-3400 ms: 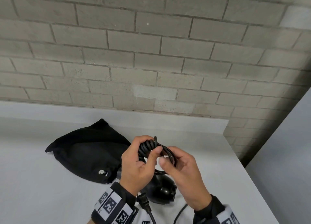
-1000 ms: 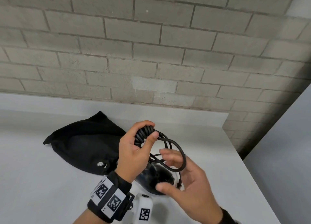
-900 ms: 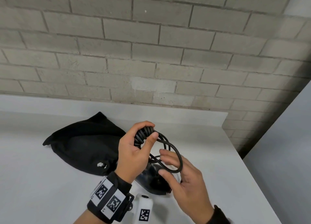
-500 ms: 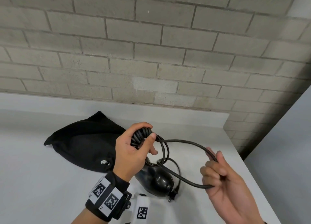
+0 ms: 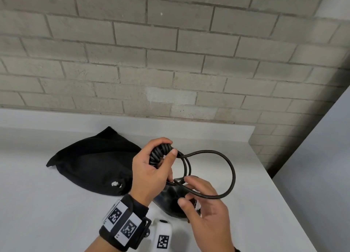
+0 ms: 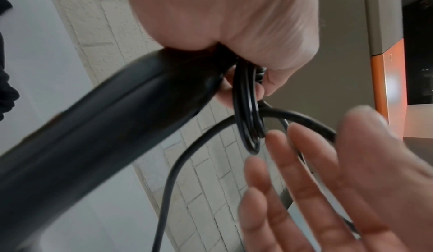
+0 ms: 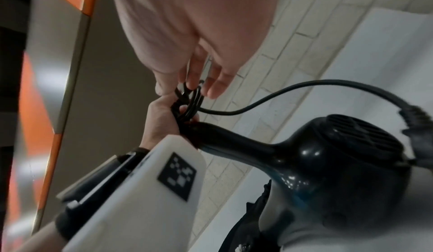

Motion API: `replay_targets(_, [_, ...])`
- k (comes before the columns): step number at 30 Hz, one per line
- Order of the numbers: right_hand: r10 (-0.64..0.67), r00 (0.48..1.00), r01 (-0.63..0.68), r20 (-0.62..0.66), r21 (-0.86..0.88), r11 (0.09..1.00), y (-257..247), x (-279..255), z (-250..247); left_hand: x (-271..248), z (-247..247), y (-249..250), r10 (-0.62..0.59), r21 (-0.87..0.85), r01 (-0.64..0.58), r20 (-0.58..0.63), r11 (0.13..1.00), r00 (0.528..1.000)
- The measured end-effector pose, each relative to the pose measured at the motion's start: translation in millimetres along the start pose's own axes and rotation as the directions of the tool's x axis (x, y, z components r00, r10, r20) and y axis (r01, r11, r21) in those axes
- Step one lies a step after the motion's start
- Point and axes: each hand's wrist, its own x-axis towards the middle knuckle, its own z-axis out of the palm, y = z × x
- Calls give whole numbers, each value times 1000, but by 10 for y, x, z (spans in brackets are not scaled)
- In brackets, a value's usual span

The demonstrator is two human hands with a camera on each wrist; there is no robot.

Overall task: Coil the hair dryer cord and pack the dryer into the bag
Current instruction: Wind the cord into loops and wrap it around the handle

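Note:
My left hand (image 5: 151, 172) grips the black hair dryer (image 5: 170, 200) by its handle (image 6: 93, 135), together with several coiled turns of the black cord (image 5: 160, 152), a little above the table. The dryer's round body (image 7: 339, 154) hangs below my hands. A wide free loop of cord (image 5: 232, 172) swings out to the right and comes back across my right hand (image 5: 204, 210), which holds it lightly between thumb and fingers just under the coil. The black fabric bag (image 5: 91, 162) lies flat on the table to the left, and its mouth cannot be seen.
The white table (image 5: 47, 204) ends at a raised back ledge (image 5: 132, 123) below a grey brick wall (image 5: 170, 53). Its right edge (image 5: 284, 204) drops off next to a grey panel (image 5: 322, 157).
Half a second ago my right hand held the cord stretched out to the right; it has come back left to the coil, bringing the loop with it. My left hand has hardly moved.

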Motion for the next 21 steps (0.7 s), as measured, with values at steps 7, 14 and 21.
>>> replay_targets(7, [-8,998,14,-64,90,996,-321,192,0,-9,-18,-12,2,10,-2,-6,1000,1000])
replay_targets(14, [281,931,-327,230,870,369,-737,402,-819,26,-54,-53,0,4,0,-67,1000,998])
replay_targets(21, [385,903,-383,190,763,522,-503,313,-1375,33,-45,-35,22,8,-22,-47,1000,999])
